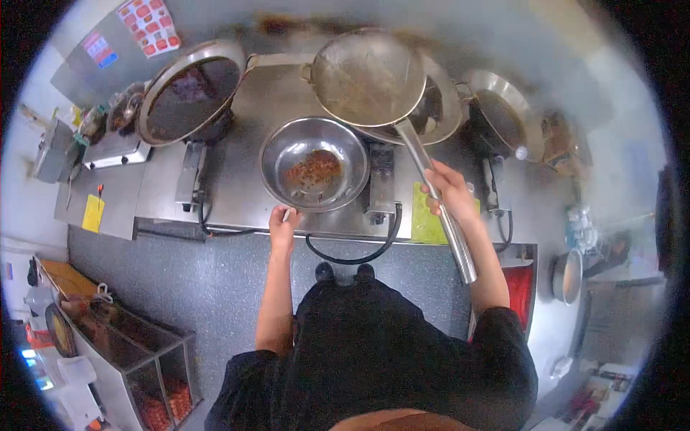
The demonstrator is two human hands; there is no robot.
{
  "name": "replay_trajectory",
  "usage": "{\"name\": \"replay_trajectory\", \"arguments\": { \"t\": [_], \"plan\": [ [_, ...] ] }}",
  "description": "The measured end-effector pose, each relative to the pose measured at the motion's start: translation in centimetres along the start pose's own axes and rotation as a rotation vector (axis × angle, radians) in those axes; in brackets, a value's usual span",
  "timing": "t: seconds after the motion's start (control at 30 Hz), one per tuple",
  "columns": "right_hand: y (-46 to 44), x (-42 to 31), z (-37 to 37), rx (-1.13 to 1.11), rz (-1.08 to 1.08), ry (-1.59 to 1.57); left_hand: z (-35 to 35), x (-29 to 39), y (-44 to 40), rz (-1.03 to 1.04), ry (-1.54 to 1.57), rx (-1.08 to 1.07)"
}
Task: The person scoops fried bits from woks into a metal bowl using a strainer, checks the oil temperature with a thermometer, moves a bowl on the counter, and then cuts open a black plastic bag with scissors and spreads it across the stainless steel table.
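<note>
My right hand (453, 190) is wrapped round the long metal handle of a large round strainer (370, 75). The strainer's basket hangs over a wide wok (442, 108) at the back of the counter and hides most of it. My left hand (284, 226) pinches the near rim of a shiny steel bowl (277, 169), thumb on top. Reddish-brown bits, like spices or chilli, lie in the bottom of the bowl (315, 170). The bowl is on or just above the steel counter; I cannot tell which.
A big pan of dark liquid (190, 100) sits at the left and another pan (503, 115) at the right. Burner units (381, 183) with black hoses line the counter (244, 172). A green board or cloth (430, 219) lies under my right forearm. A glass-sided cabinet (154, 359) stands lower left.
</note>
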State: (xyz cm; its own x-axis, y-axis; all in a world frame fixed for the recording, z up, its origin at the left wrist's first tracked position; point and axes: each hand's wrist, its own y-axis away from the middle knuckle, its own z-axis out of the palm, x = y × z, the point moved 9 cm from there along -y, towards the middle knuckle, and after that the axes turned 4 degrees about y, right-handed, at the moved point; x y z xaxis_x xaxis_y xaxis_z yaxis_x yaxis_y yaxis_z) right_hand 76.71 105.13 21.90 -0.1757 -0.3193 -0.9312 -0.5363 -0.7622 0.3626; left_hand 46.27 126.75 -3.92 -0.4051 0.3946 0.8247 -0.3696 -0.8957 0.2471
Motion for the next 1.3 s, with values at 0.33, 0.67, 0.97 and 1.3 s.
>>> {"name": "replay_trajectory", "arguments": {
  "t": [0.33, 0.67, 0.97, 1.3],
  "plan": [
    [3.7, 8.9, 5.1, 0.085, -0.417, 0.929, -1.4, 1.1, 1.9, -0.153, 0.165, 0.033],
    [2.7, 13.2, 5.9, 0.002, -0.506, 1.237, -0.8, 0.2, 3.1, -0.183, 0.318, -0.063],
    [3.4, 12.3, 6.8, -0.065, -0.483, 0.924, -1.8, -1.9, 2.6, -0.316, 0.326, 0.111],
    [1.2, 14.7, 7.8, -0.388, 0.206, 0.230, -0.9, -0.2, 4.5, -0.101, 0.327, -0.071]
  ]
}}
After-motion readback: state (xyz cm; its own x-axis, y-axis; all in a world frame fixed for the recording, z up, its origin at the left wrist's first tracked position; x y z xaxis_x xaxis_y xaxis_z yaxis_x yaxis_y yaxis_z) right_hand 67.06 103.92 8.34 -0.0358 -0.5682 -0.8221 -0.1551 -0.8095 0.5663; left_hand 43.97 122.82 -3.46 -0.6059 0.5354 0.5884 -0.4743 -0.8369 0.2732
